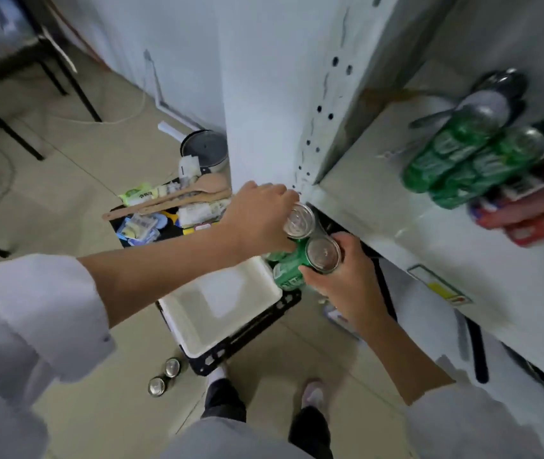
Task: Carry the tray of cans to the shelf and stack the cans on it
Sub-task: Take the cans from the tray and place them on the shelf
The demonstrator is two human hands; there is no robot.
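Above the white tray (221, 313), the right hand (340, 279) wraps a green can (317, 260) while the left hand (260, 220) clasps a second can (298, 221), and farther right, stacked cans (462, 160) sit on the shelf (363, 180).

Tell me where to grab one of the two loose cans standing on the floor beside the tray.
Take either floor can around its round side wall, coming from above with fingers down both flanks. Both stand upright, lids up, so the tops offer no hold. The pair sit close together, so start with the nearer one from its open outer side, away from its neighbour and the white tray.
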